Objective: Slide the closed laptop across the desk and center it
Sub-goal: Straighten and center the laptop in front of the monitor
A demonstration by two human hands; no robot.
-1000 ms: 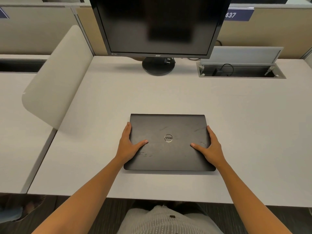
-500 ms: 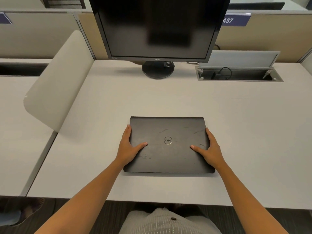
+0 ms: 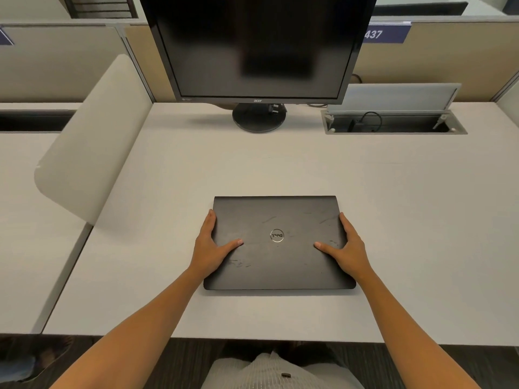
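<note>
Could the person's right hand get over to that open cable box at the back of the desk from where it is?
Probably yes. The right hand rests on the laptop, and only bare desk lies between it and the cable box; reach looks plausible but cannot be confirmed.

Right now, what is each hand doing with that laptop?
Left hand: open, clasping the left edge of the closed laptop, thumb flat on the lid.
Right hand: open, clasping the right edge, thumb flat on the lid.
</note>
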